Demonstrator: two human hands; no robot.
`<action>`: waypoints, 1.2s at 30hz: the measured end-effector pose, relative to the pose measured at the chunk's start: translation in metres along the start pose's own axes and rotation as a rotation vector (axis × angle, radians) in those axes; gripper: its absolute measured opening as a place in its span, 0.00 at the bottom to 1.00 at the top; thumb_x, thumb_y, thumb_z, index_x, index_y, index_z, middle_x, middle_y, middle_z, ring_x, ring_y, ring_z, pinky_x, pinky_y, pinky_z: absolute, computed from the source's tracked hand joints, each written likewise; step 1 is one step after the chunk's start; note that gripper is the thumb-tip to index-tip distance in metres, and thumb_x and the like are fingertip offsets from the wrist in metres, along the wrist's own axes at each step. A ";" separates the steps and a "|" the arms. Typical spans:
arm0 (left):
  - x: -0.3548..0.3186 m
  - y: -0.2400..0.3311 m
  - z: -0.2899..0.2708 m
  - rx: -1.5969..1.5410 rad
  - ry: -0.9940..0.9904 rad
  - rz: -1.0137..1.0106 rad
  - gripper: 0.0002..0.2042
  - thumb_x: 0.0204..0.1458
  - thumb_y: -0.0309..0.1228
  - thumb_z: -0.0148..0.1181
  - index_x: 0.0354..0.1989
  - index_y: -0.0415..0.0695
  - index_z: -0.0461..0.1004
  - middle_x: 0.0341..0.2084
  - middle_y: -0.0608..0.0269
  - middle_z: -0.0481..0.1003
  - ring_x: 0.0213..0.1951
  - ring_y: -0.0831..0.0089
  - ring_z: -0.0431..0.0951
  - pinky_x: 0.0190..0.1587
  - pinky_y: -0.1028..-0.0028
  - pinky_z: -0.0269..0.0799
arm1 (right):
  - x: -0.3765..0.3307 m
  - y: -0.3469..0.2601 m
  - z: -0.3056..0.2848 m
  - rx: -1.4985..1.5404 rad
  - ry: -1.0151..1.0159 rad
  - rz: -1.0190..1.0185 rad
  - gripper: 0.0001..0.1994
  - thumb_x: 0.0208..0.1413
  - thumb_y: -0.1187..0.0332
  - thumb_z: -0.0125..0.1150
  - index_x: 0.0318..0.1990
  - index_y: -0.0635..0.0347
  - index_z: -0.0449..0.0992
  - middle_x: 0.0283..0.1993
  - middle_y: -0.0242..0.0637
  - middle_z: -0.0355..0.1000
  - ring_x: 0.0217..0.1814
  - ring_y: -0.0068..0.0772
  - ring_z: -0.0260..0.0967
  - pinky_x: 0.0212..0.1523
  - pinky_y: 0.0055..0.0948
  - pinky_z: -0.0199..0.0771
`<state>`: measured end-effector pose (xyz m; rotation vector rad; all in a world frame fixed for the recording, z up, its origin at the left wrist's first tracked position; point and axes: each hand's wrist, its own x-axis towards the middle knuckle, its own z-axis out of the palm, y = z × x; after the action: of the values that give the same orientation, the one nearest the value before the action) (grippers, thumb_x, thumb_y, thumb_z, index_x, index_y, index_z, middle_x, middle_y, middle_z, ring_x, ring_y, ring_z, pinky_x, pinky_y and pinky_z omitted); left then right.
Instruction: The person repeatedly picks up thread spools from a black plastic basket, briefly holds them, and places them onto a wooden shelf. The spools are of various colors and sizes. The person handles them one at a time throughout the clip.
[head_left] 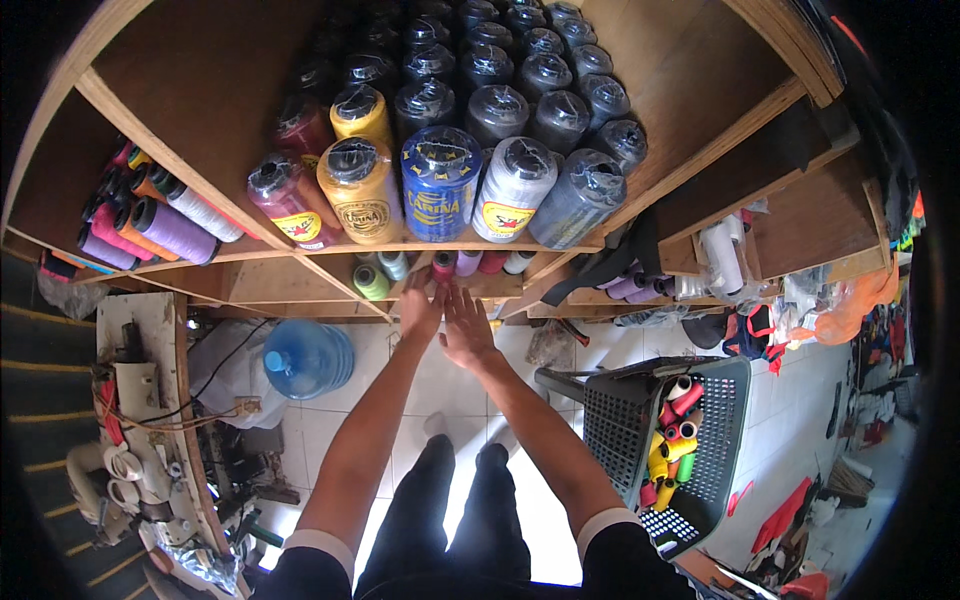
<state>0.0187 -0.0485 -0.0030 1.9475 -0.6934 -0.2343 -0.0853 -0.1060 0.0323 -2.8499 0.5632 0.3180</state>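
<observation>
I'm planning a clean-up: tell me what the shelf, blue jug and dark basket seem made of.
Shelf: wood, perhaps plywood, matte, with brown panels and paler edge strips. Blue jug: likely plastic, glossy, as it looks translucent. Dark basket: apparently moulded plastic, dull, with regular perforations.

Wooden shelving [190, 90], white tiled floor [785, 410], bright glare [548, 540] low down

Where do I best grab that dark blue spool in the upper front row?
Likely grip the dark blue spool around its rounded upper body, coming from the front. It stands upright in the front row, open toward you, while the gold spool and white spool flank it closely.
</observation>
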 end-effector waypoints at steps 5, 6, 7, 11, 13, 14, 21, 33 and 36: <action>-0.023 0.009 -0.008 0.159 -0.061 0.160 0.16 0.52 0.28 0.53 0.49 0.39 0.72 0.48 0.47 0.73 0.45 0.47 0.75 0.47 0.59 0.73 | 0.008 0.013 0.016 -0.058 0.058 -0.044 0.36 0.53 0.64 0.53 0.67 0.68 0.47 0.72 0.52 0.42 0.73 0.51 0.41 0.70 0.46 0.45; -0.022 0.008 -0.007 0.168 -0.077 0.172 0.17 0.51 0.28 0.53 0.50 0.39 0.72 0.48 0.47 0.72 0.45 0.47 0.75 0.47 0.59 0.73 | 0.010 0.016 0.020 -0.058 0.078 -0.048 0.35 0.54 0.65 0.51 0.67 0.68 0.47 0.72 0.52 0.42 0.74 0.51 0.41 0.70 0.46 0.44; -0.020 0.004 -0.008 0.168 -0.074 0.203 0.18 0.50 0.27 0.53 0.51 0.38 0.71 0.49 0.46 0.72 0.45 0.47 0.74 0.48 0.59 0.72 | 0.011 0.014 0.016 -0.080 0.086 -0.079 0.34 0.54 0.65 0.51 0.67 0.68 0.48 0.71 0.52 0.43 0.73 0.51 0.41 0.70 0.46 0.44; -0.007 -0.005 -0.010 0.177 -0.091 0.256 0.21 0.49 0.26 0.52 0.54 0.37 0.69 0.51 0.44 0.70 0.47 0.47 0.73 0.50 0.60 0.72 | 0.016 0.010 0.008 -0.047 0.114 -0.114 0.33 0.54 0.67 0.50 0.66 0.68 0.50 0.70 0.52 0.46 0.73 0.52 0.42 0.69 0.46 0.46; -0.003 -0.008 -0.009 0.209 -0.101 0.287 0.21 0.48 0.26 0.52 0.54 0.35 0.68 0.52 0.42 0.69 0.48 0.46 0.73 0.50 0.60 0.72 | 0.020 0.010 0.012 -0.034 0.150 -0.105 0.32 0.53 0.67 0.50 0.66 0.68 0.51 0.70 0.51 0.47 0.72 0.52 0.44 0.69 0.46 0.47; -0.001 -0.010 -0.008 0.236 -0.101 0.323 0.21 0.48 0.25 0.52 0.54 0.35 0.68 0.53 0.41 0.68 0.48 0.46 0.73 0.50 0.60 0.72 | 0.023 0.011 0.016 -0.059 0.179 -0.109 0.33 0.53 0.68 0.50 0.66 0.68 0.51 0.70 0.50 0.47 0.71 0.52 0.45 0.69 0.46 0.47; 0.010 -0.008 -0.007 0.252 -0.183 0.247 0.20 0.49 0.23 0.51 0.52 0.30 0.68 0.53 0.37 0.67 0.50 0.46 0.73 0.53 0.61 0.70 | 0.031 0.006 0.013 0.024 0.169 0.005 0.34 0.50 0.69 0.52 0.67 0.65 0.51 0.71 0.47 0.47 0.59 0.48 0.56 0.55 0.44 0.60; 0.006 -0.016 -0.008 0.403 -0.154 0.349 0.21 0.46 0.20 0.52 0.53 0.37 0.71 0.54 0.47 0.69 0.56 0.55 0.69 0.58 0.63 0.66 | 0.029 0.011 0.016 -0.065 0.205 -0.087 0.36 0.48 0.72 0.54 0.67 0.67 0.50 0.70 0.48 0.47 0.60 0.49 0.55 0.54 0.45 0.60; 0.003 -0.013 -0.011 0.393 -0.118 0.384 0.23 0.44 0.19 0.52 0.53 0.37 0.71 0.54 0.47 0.69 0.54 0.53 0.70 0.56 0.62 0.68 | 0.032 0.010 0.011 -0.051 0.159 -0.080 0.33 0.49 0.71 0.53 0.65 0.68 0.53 0.68 0.51 0.51 0.59 0.49 0.57 0.54 0.44 0.61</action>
<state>0.0311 -0.0376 -0.0083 2.1269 -1.2473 0.0294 -0.0624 -0.1233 0.0123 -2.9551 0.4740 0.0937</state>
